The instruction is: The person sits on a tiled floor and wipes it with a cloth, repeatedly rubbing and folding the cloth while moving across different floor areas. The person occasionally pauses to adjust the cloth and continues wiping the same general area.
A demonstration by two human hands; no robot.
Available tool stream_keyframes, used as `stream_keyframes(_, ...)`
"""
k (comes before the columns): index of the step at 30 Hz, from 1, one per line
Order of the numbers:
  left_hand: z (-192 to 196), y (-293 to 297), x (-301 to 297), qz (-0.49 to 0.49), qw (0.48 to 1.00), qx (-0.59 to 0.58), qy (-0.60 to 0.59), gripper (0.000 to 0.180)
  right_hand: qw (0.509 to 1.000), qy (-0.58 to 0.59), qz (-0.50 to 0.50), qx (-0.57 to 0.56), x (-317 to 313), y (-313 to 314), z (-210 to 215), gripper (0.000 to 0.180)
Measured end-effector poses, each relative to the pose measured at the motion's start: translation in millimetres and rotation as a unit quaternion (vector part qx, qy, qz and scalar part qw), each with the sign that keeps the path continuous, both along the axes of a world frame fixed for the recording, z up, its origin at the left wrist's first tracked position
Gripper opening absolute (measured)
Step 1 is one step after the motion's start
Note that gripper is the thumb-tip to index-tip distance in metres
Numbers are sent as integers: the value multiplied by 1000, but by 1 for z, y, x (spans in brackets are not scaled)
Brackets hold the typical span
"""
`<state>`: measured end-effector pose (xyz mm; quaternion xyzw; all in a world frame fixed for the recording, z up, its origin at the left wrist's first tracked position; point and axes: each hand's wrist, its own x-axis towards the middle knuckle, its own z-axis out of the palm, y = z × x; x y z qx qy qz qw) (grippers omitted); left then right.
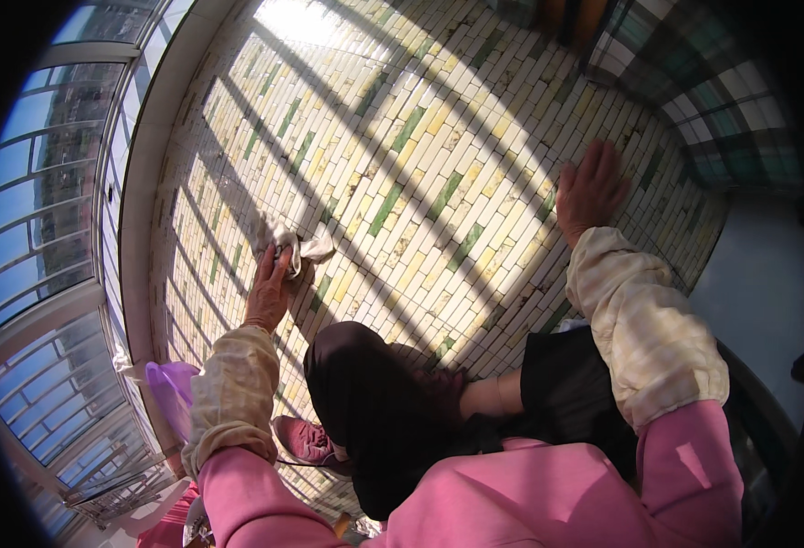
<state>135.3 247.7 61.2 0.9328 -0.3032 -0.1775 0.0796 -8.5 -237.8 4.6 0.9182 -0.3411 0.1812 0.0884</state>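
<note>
Crumpled rag (285, 245) on the tiled floor.
Pale, greyish-white cloth, bunched and wrinkled, pressed flat against the yellow-green tiles, partly in sunlight.

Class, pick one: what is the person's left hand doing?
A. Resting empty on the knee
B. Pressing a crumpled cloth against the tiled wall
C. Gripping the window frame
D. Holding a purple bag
B: the left hand presses a pale cloth to the tiles.
</note>
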Motion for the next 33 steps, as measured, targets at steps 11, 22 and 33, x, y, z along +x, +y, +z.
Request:
stream_keyframes(11, -14, -152, 73, -104, 989, -63, -82, 65, 1000, -13, 17, 12, 0, -2, 4, 51)
stream_keyframes(22, 19, -123, 15, -201, 979, 0, -41, 60, 999, -27, 22, -1, 0, -3, -2, 51)
stream_keyframes(33, -19, -200, 66, -167, 975, -71, -129, 46, 999, -27, 20, 21, 2, -3, 4, 51)
